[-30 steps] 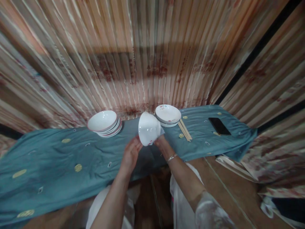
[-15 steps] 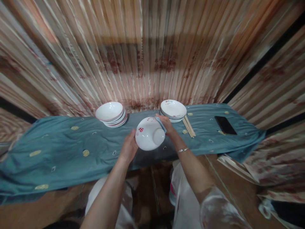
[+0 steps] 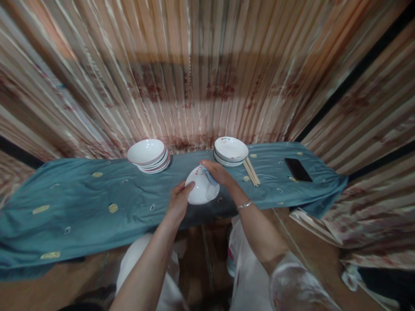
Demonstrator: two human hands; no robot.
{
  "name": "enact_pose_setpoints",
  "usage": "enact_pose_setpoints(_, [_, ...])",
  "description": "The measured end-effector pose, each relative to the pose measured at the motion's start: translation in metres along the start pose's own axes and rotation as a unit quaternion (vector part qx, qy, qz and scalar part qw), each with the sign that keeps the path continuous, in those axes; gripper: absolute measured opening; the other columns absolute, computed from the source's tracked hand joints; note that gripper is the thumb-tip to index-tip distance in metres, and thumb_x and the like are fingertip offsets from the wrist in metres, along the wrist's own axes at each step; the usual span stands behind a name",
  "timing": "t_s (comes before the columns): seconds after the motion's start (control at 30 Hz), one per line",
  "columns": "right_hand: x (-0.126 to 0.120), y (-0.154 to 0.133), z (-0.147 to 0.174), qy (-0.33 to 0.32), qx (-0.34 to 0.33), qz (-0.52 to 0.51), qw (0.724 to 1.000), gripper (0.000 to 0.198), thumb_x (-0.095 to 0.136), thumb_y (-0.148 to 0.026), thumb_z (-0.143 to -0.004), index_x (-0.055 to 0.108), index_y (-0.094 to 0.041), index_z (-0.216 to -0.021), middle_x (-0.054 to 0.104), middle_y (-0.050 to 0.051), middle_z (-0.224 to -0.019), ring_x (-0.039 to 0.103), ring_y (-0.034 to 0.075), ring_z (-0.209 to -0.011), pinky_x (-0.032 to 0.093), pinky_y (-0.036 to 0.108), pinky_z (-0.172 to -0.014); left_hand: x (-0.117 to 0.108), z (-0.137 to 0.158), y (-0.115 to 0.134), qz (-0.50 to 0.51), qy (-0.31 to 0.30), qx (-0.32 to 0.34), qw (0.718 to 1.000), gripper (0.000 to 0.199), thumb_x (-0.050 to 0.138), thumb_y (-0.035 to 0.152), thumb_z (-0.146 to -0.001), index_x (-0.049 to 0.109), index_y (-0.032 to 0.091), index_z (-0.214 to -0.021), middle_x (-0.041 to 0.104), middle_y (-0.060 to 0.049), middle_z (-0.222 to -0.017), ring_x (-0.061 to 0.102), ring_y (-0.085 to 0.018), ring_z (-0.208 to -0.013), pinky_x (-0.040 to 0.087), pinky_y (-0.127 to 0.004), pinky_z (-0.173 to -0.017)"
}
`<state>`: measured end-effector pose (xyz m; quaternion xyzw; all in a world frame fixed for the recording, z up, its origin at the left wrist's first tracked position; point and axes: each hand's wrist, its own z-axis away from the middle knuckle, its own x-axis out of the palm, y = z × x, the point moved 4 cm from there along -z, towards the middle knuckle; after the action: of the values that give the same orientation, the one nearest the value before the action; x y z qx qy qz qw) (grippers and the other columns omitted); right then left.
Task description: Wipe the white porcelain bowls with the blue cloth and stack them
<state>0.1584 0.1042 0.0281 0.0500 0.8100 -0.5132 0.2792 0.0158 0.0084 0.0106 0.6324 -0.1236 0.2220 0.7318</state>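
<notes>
A white bowl (image 3: 198, 193) with small red prints is tilted on its side above the front of the table, its outer side and foot turned toward me. My left hand (image 3: 179, 199) grips its left rim, thumb on the outside. In my right hand (image 3: 218, 172) is a light blue cloth (image 3: 210, 176), pressed against the upper right of the bowl's outside. The fingers of that hand are closed over the cloth. Behind the bowl stand a stack of red-rimmed bowls (image 3: 147, 153) on the left and a stack of printed plates (image 3: 231, 150) on the right.
A teal patterned cloth covers the long table (image 3: 81, 194). Wooden chopsticks (image 3: 251, 172) lie beside the plate stack, and a black phone (image 3: 298, 169) rests farther right. A pleated curtain (image 3: 207, 86) hangs right behind the table.
The bowl has turned in my hands and tips more onto its side. My right hand with the cloth has shifted left over its outside. The view has moved slightly right.
</notes>
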Motion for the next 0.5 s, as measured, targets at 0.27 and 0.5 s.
enact_pose_setpoints(0.27, [0.041,-0.051,0.019,0.036,-0.082,0.305,0.948,0.050,0.036,-0.039,-0.099,0.048,-0.010,-0.138,0.050,0.020,-0.141,0.041,0.031,-0.134,0.035,0.051,-0.108,-0.003,-0.013,-0.011,0.001,0.056,0.065,0.996,0.015,0.072,0.024,-0.052,0.065,0.017,-0.063,0.059,0.004,-0.053,0.051,-0.011,-0.050,0.038,-0.023,-0.052])
enact_pose_setpoints(0.5, [0.037,-0.072,0.025,0.087,-0.091,0.369,0.921,0.056,0.036,-0.042,-0.100,0.030,-0.019,-0.150,0.027,0.015,-0.158,0.019,0.034,-0.146,0.019,0.062,-0.112,0.001,-0.020,-0.010,0.004,0.068,0.105,0.992,0.016,0.061,0.033,-0.069,0.061,0.018,-0.063,0.060,0.000,-0.060,0.052,-0.013,-0.058,0.044,-0.027,-0.060])
